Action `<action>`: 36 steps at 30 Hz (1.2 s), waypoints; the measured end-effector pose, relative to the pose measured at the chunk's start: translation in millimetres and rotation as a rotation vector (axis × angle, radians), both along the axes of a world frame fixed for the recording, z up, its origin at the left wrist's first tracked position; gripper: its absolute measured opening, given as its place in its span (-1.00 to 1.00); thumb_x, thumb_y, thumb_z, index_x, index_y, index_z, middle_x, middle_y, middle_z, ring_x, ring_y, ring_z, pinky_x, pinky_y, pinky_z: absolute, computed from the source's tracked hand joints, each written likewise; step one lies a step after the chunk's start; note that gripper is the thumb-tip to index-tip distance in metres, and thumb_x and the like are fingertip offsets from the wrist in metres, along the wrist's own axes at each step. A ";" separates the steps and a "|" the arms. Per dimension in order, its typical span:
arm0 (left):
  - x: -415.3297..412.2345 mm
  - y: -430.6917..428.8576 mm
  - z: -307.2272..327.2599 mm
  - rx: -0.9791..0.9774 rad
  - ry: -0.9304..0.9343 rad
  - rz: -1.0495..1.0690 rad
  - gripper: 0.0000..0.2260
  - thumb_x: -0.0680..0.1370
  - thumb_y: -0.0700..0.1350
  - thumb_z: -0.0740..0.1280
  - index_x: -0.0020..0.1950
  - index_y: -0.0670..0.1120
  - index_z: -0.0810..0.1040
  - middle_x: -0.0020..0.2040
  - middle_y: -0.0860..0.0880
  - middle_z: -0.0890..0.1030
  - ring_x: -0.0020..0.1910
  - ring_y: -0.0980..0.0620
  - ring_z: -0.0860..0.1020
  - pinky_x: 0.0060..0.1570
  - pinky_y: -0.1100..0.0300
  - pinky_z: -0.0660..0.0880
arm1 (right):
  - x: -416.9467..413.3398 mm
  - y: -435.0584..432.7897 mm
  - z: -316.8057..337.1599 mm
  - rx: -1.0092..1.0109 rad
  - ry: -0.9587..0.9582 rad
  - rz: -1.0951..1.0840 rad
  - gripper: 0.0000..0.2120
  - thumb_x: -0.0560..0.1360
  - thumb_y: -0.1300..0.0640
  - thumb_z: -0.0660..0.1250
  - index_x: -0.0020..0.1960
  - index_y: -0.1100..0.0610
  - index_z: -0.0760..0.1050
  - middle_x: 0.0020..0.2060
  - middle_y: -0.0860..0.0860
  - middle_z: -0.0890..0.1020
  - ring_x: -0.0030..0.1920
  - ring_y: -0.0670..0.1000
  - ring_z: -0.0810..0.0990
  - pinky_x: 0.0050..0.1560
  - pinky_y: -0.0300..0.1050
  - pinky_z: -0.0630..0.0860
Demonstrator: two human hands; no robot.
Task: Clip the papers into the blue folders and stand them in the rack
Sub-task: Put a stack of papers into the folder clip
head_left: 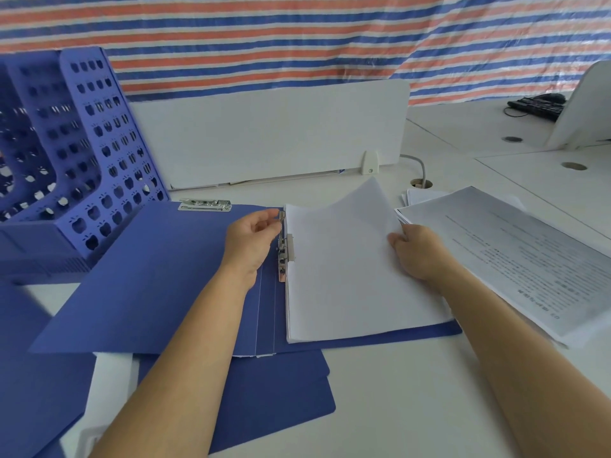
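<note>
A blue folder (158, 279) lies open on the white desk. On its right half rests a stack of white papers (347, 285), its left edge under the metal spring clip (283, 256) at the spine. My left hand (253, 241) pinches the top lever of that clip. At the sheets' right edge, my right hand (418, 251) grips the papers, and the upper sheet bows upward. The blue perforated rack (76, 153) stands at the far left with no folder visible in it.
More closed blue folders (274, 398) lie under and in front of the open one. A pile of printed papers (515, 256) sits at the right. A loose metal clip (205, 205) lies behind the folder. A white divider panel (271, 133) borders the desk's back.
</note>
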State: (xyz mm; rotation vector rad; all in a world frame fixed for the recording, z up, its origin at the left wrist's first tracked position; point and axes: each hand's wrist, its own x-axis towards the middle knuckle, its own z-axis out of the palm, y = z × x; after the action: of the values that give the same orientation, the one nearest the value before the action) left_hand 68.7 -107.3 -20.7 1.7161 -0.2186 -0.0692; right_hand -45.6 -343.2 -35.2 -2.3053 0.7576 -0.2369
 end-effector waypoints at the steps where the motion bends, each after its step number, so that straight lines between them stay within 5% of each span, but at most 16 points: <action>1: -1.4 -0.1 0.4 0.005 -0.019 -0.001 -0.79 0.53 -0.21 0.37 0.15 -0.06 0.61 -0.10 0.11 0.60 -0.13 0.21 0.55 -0.30 0.48 0.44 | 0.3 0.7 0.1 -0.017 0.009 -0.004 -0.69 0.64 0.08 0.14 0.10 0.30 0.51 -0.02 0.17 0.57 -0.02 0.17 0.49 -0.01 -0.06 0.40; 7: -8.7 5.2 2.7 0.137 -0.171 0.004 -0.92 0.51 -0.14 0.40 -0.01 -0.04 0.64 -0.08 0.05 0.65 -0.08 0.12 0.58 -0.25 0.35 0.45 | -1.3 12.1 3.0 -0.187 0.061 -0.072 -0.79 0.60 0.12 0.07 -0.09 0.21 0.39 -0.15 0.12 0.46 -0.13 0.18 0.42 -0.14 -0.07 0.35; 13: -29.3 20.3 4.2 0.396 -0.463 -0.031 -0.94 0.52 -0.16 0.40 -0.07 -0.02 0.66 -0.18 0.13 0.65 -0.17 0.27 0.59 -0.17 0.54 0.43 | -3.5 20.7 6.8 -0.285 0.085 -0.104 -0.80 0.62 0.09 0.04 -0.08 0.15 0.36 -0.18 0.09 0.45 -0.14 0.17 0.44 -0.14 -0.08 0.34; 17: -40.3 30.4 1.8 0.553 -0.600 -0.069 -0.88 0.53 -0.16 0.39 0.03 -0.04 0.68 -0.09 0.08 0.69 -0.15 0.20 0.59 -0.10 0.39 0.49 | -2.8 20.2 4.5 -0.286 0.093 -0.089 -0.83 0.61 0.10 0.05 -0.08 0.13 0.35 -0.16 0.08 0.46 -0.13 0.16 0.44 -0.13 -0.07 0.34; 20: -48.9 37.8 -0.4 0.659 -0.630 -0.111 -0.79 0.56 -0.20 0.32 0.14 -0.04 0.66 0.04 0.06 0.69 -0.14 0.21 0.55 -0.10 0.46 0.41 | -3.4 20.2 4.8 -0.284 0.115 -0.091 -0.84 0.60 0.12 0.05 -0.09 0.13 0.34 -0.18 0.07 0.44 -0.13 0.16 0.42 -0.12 -0.08 0.32; 24: -58.5 42.5 -5.8 0.860 -0.667 -0.187 -0.62 0.56 -0.30 0.18 0.26 0.01 0.58 0.23 0.10 0.59 0.19 0.07 0.49 0.12 0.14 0.49 | -3.5 20.8 6.0 -0.294 0.135 -0.099 -0.85 0.60 0.12 0.04 -0.07 0.12 0.34 -0.15 0.07 0.44 -0.12 0.15 0.40 -0.10 -0.08 0.32; 29: -66.8 41.8 -14.2 1.076 -0.791 -0.205 -0.55 0.48 -0.38 0.22 0.25 0.00 0.59 0.27 0.08 0.53 0.27 0.00 0.40 0.02 0.14 0.39 | -4.4 22.2 5.2 -0.321 0.148 -0.104 -0.85 0.60 0.13 0.04 -0.06 0.12 0.35 -0.19 0.05 0.43 -0.14 0.14 0.41 -0.13 -0.09 0.30; 36: -74.8 37.2 -14.1 1.260 -0.734 -0.164 -0.54 0.47 -0.39 0.17 0.26 -0.01 0.54 0.19 0.01 0.51 0.07 -0.03 0.49 -0.17 0.16 0.35 | -5.7 20.8 -0.3 -0.361 0.106 -0.104 -0.78 0.61 0.10 0.01 -0.09 0.14 0.37 -0.20 0.07 0.45 -0.16 0.15 0.43 -0.16 -0.08 0.32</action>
State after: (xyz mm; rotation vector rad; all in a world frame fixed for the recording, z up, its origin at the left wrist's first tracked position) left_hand -6.1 -70.1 -34.8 2.9174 -1.0208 0.3938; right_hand -51.3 -322.4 -35.5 -2.6372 0.9546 -0.3231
